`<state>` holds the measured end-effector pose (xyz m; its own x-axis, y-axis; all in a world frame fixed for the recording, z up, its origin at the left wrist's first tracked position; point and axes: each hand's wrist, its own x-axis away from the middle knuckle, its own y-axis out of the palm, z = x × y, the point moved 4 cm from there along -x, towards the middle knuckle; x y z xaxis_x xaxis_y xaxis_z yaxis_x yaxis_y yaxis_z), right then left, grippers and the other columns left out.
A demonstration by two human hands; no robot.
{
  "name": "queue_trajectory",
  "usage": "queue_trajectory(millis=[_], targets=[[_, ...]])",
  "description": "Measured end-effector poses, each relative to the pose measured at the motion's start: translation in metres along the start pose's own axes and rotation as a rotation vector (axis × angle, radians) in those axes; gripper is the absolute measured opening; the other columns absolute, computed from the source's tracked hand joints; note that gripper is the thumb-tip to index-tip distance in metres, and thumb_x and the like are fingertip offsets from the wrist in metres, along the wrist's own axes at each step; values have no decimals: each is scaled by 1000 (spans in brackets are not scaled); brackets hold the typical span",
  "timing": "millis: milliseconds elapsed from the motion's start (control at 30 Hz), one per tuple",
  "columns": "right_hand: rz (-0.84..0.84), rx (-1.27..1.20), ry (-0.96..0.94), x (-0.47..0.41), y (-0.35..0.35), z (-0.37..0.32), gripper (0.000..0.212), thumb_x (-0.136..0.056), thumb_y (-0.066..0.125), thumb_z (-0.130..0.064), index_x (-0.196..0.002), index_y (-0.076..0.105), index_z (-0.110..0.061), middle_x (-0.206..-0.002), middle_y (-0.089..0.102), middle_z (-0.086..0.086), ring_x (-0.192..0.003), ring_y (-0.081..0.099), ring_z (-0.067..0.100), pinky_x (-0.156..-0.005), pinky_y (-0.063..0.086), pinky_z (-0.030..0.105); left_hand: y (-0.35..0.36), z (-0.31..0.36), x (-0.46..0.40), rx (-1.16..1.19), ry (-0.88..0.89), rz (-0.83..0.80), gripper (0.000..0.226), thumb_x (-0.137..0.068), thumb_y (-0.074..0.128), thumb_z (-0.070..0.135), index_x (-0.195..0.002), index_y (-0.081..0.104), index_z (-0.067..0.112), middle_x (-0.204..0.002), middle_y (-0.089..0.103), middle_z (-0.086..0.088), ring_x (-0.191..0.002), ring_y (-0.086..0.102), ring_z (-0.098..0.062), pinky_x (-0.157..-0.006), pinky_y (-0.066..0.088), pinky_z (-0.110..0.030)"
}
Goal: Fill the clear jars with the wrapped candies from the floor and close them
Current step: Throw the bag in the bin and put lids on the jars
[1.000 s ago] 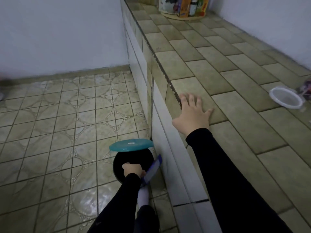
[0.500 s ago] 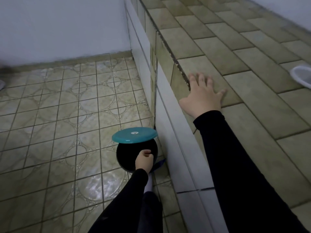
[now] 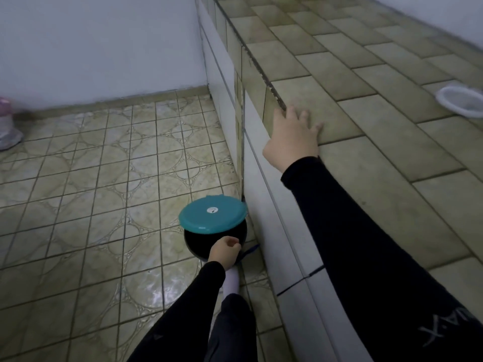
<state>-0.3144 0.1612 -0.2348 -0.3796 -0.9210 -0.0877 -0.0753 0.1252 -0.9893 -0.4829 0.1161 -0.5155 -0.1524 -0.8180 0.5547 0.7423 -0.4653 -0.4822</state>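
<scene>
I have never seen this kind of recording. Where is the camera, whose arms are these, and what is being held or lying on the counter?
There is no machine here. A person wears one camera on the head, so the picture looks forward and down at their own two arms in black sleeves. The right hand rests on the edge of the tiled counter. The left hand hangs low over the floor and grips a round black container; a teal lid sits tilted on its top. On the counter, at the far right, lies a clear round lid or dish, cut off by the picture's edge. No candies are visible.
</scene>
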Motion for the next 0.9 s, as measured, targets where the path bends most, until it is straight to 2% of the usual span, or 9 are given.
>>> queue_trajectory(millis=[100,167,267,433,533,633,733,800,900], targets=[[118,-132,-238,25,21,-29,52,-88,48,-7,-139,41,-11,-148,36,9,-142,24,31,-116,22,50,-11,9,3,-17,22,33,26,-92,57,16,-116,65,8,-115,67,-8,-107,60,-22,-84,39,-21],[16,-288,-290,43,56,-38,41,-86,48,1,-125,53,-9,-130,50,9,-125,44,26,-102,41,35,-14,11,5,-46,32,34,26,-92,56,17,-115,65,9,-114,67,-8,-108,60,-23,-86,40,-22],[-241,-279,-150,65,121,-22,23,-87,52,-5,-110,59,-8,-111,56,11,-104,57,30,-82,48,34,-8,-2,5,-56,24,9,25,-92,57,15,-114,65,7,-112,68,-9,-105,61,-23,-83,40,-21],[-613,-121,14,101,223,14,27,-90,48,-4,-115,59,-2,-120,58,16,-111,58,33,-88,49,36,12,-53,-15,-73,-29,-13,24,-89,59,13,-110,67,7,-109,69,-8,-103,63,-22,-77,40,-19],[-700,-39,39,112,286,21,28,-92,50,-8,-118,59,-4,-125,58,15,-115,57,31,-91,48,36,27,-82,-35,-62,-74,-43,24,-88,59,12,-110,68,7,-110,70,-11,-105,63,-25,-87,46,-26],[-758,-13,50,112,348,20,31,-94,46,-8,-123,57,-5,-129,55,15,-119,55,31,-95,45,35,52,-107,-59,-114,-92,-125,26,-89,59,17,-112,68,8,-110,70,-9,-107,63,-23,-87,43,-24],[-799,-35,91,108,413,22,30,-94,45,-7,-121,58,-4,-128,57,15,-118,56,30,-95,44,35,85,-142,-101,-153,-133,-165,44,-74,52,41,-106,70,17,-108,71,-7,-106,64,-23,-92,48,-30],[-832,-74,177,110,462,32,30,-91,49,-7,-119,60,-5,-124,61,15,-115,59,30,-92,47,34,129,-210,-162,-231,-183,-160,53,-64,42,49,-101,71,25,-107,72,-6,-104,65,-23,-92,50,-33],[-864,-174,306,121,520,49,32,-87,54,-11,-118,62,-7,-119,65,14,-110,63,29,-87,51,35,157,-241,-195,-344,-214,-200,60,-66,37,59,-97,70,20,-107,70,-7,-104,64,-26,-89,50,-34]])
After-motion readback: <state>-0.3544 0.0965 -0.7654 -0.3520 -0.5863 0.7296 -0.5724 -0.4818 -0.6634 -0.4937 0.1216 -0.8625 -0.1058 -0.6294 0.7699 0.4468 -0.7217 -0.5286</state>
